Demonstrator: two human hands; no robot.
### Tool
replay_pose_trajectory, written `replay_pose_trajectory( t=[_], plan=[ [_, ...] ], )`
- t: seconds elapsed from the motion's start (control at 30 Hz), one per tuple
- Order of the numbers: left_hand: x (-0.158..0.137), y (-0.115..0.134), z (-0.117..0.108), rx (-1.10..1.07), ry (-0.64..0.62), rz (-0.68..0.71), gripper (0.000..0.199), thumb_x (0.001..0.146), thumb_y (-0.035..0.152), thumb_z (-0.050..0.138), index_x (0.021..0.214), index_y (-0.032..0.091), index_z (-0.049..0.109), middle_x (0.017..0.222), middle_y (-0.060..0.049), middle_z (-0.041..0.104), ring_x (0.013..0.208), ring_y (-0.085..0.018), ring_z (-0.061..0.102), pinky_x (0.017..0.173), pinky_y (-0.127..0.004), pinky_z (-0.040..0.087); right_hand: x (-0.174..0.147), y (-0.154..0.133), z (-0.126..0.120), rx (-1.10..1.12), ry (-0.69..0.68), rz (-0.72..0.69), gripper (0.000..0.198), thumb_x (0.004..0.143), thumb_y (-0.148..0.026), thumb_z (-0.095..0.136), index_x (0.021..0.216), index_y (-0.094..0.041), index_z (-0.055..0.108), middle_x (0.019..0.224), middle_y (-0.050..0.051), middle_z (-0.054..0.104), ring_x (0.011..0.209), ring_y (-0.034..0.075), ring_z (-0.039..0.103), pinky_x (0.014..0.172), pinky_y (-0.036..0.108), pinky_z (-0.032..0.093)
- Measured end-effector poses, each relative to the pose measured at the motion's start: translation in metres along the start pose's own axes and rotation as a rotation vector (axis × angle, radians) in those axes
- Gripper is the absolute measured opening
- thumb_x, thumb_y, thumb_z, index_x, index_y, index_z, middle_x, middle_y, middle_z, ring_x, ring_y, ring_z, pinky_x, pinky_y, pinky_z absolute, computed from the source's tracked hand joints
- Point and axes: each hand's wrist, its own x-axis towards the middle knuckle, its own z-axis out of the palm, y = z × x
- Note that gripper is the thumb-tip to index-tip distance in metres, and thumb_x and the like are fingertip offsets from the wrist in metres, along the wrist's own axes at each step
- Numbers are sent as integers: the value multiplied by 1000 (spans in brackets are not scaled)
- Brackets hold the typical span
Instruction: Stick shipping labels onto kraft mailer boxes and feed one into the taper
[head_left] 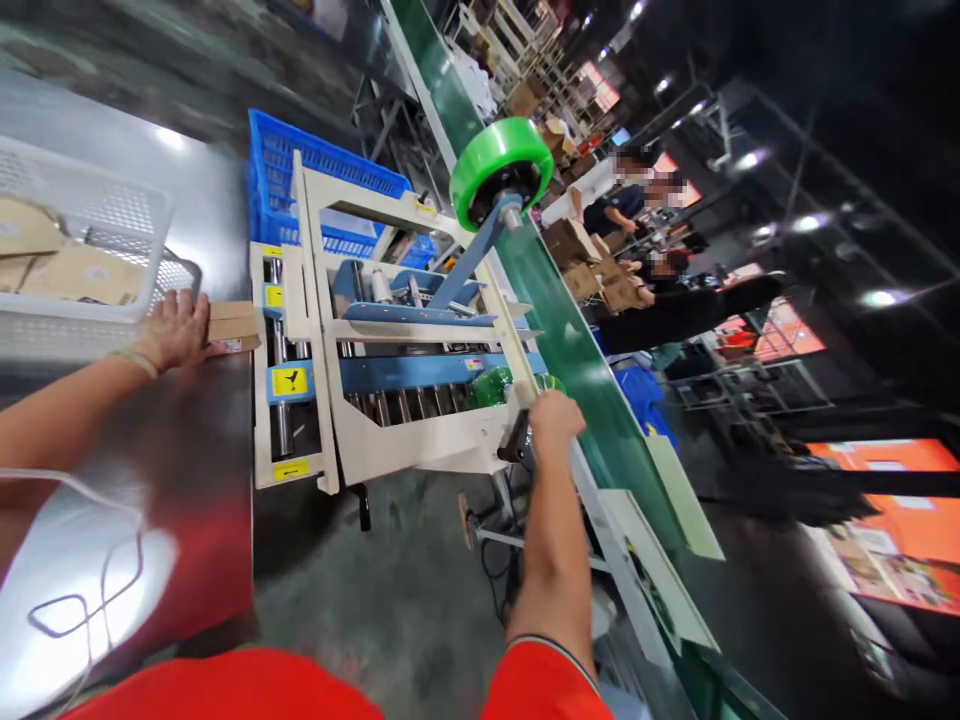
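My left hand [176, 328] is at the end of a small flat cardboard box [232, 328], its fingers bent over the near end. The box lies at the edge of the metal table [202, 420], with its far end against the roller entry [281, 345] of a carton sealing machine [420, 440]. At the machine's far right corner, my right hand [555, 420] is closed around the cream frame, beside a black knob [515, 437]. What lies inside the fist is hidden. A green wheel [502, 170] sits on a blue arm above the machine.
On the left, a white basket [154, 240] contains brown paper packets [90, 272]. A blue crate [330, 160] stands behind the machine. Beyond runs a green conveyor belt [570, 340]. A white cable [75, 480] lies across the table. Co-workers [615, 200] stand among cartons farther off.
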Motion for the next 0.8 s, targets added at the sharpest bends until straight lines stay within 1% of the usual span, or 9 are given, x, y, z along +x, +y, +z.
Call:
replay_pose_trajectory(
  t=[0.13, 0.23, 0.3, 0.37, 0.47, 0.53, 0.63, 0.7, 0.8],
  plan=[
    [-1, -2, 9, -1, 96, 33, 112, 92, 78, 35, 153, -16, 34, 156, -48, 20, 152, -57, 0, 113, -75, 4, -78, 65, 45, -27, -27, 239, 50, 107, -25, 29, 103, -4, 75, 82, 26, 73, 83, 32, 78, 67, 34, 53],
    [2, -4, 15, -27, 128, 36, 121, 89, 85, 32, 151, -18, 36, 151, -51, 25, 150, -60, 6, 111, -75, 5, -133, 36, 55, -1, 19, 103, 48, 107, -29, 30, 105, -5, 72, 81, 23, 73, 79, 34, 78, 68, 39, 56],
    [4, -5, 18, -12, 153, 26, 123, 87, 88, 29, 151, -17, 38, 146, -50, 34, 148, -62, 11, 110, -75, 9, -110, -7, 37, 65, 19, -45, 42, 106, -27, 35, 106, -7, 72, 85, 22, 74, 79, 31, 78, 71, 38, 57],
    [5, -7, 19, 29, 150, 29, 123, 87, 89, 24, 149, -16, 40, 139, -47, 44, 144, -60, 21, 109, -75, 12, -54, -35, 12, 115, 34, -132, 38, 105, -26, 40, 114, -6, 71, 91, 22, 75, 90, 30, 78, 80, 36, 57],
    [4, -11, 19, 81, 122, 53, 121, 88, 87, 16, 152, -14, 39, 132, -44, 50, 135, -56, 35, 106, -72, 19, 8, -10, 0, 111, -52, 67, 36, 102, -15, 40, 112, -4, 73, 95, 25, 74, 100, 31, 77, 80, 33, 56],
    [6, -14, 19, 81, 86, 72, 121, 90, 85, 15, 154, -16, 34, 129, -44, 50, 130, -54, 41, 104, -68, 26, -9, 32, 17, 80, -61, 145, 43, 103, -15, 33, 110, -2, 73, 94, 29, 74, 99, 34, 77, 77, 36, 55],
    [11, -18, 21, 73, 23, 99, 119, 93, 82, 20, 152, -21, 31, 124, -45, 51, 122, -51, 47, 101, -63, 31, -92, 62, 48, -9, -21, 221, 53, 107, -26, 23, 102, -11, 74, 83, 24, 74, 84, 34, 79, 68, 39, 56],
    [15, -17, 23, 96, 5, 120, 114, 95, 77, 24, 151, -21, 31, 123, -43, 52, 119, -49, 48, 103, -61, 31, -127, 38, 51, -24, -3, 121, 52, 107, -28, 23, 103, -12, 72, 80, 20, 74, 77, 33, 79, 65, 39, 57],
    [20, -8, 26, 149, -25, 170, 102, 98, 66, 37, 153, -19, 31, 123, -39, 53, 117, -45, 49, 104, -56, 32, -92, -24, 23, 5, -1, -93, 41, 106, -25, 33, 108, -8, 70, 87, 21, 74, 82, 29, 79, 70, 35, 57]
  ],
)
